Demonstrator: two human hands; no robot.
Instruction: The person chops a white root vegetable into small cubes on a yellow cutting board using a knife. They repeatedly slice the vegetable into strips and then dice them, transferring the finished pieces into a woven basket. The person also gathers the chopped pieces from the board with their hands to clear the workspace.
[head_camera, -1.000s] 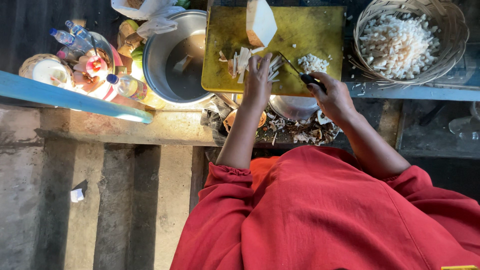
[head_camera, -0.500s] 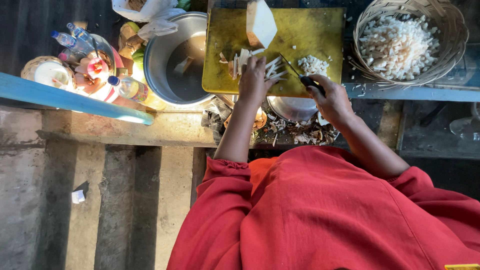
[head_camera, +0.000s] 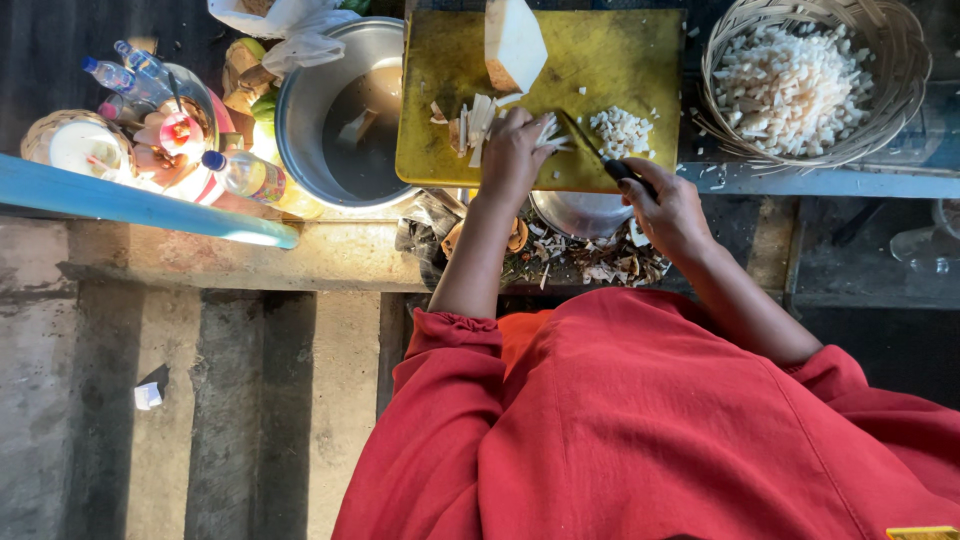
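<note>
Right now the person in the red garment leans over a yellow cutting board (head_camera: 620, 60), both arms stretched toward it. The left hand (head_camera: 515, 150) lies palm down on a bundle of pale strips (head_camera: 478, 122), fingers curled over them and pinning them to the board; the strips run roughly from the near edge of the board toward its far edge, splayed a little at their ends. The right hand (head_camera: 668, 205) is wrapped fully around the dark handle of a knife (head_camera: 592, 148). The knife's long axis runs on a slant, handle at the near right, blade tip pointing up and left toward the held strips (the tip itself is partly hidden by the left hand's fingers). Just right of the blade sits a small heap of diced white pieces (head_camera: 622, 130). A large white block (head_camera: 515, 42) rests at the board's far edge. Left of the board stands a metal pot (head_camera: 310, 110) with liquid in it, and well to the right a woven basket (head_camera: 890, 40) is filled with more white dice. Peelings (head_camera: 600, 265) litter the ground under the board's near edge.
</note>
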